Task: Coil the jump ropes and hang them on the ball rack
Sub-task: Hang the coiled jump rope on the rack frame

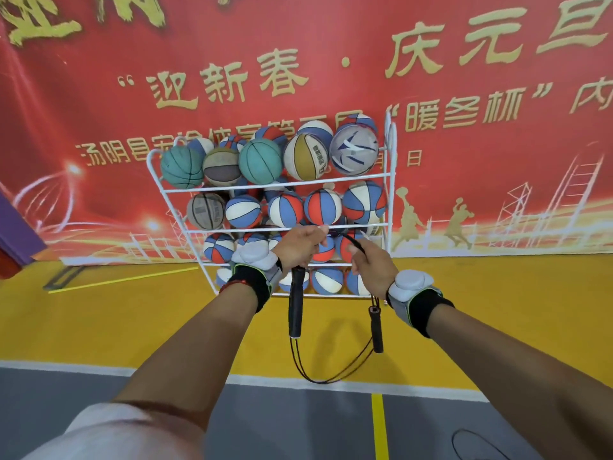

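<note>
Both bare forearms wear black wristbands (423,308) topped with grey-white pods (410,284); a red bracelet (231,286) circles the left.

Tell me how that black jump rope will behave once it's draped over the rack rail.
The jump rope sags in loose loops, so it is probably floppy. Its two handles look rigid and likely weigh the ends down. The cord looks thin and smooth, so it may slide along the rack.

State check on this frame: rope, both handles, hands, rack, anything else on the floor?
jump rope: held up in both hands, loops hanging, not on rack
long handle: dangling below left hand
short handle: dangling below right hand
left hand: closed on cord
right hand: closed on cord
ball rack: upright, shelves full of balls
second rope: on the floor, uncoiled
</note>
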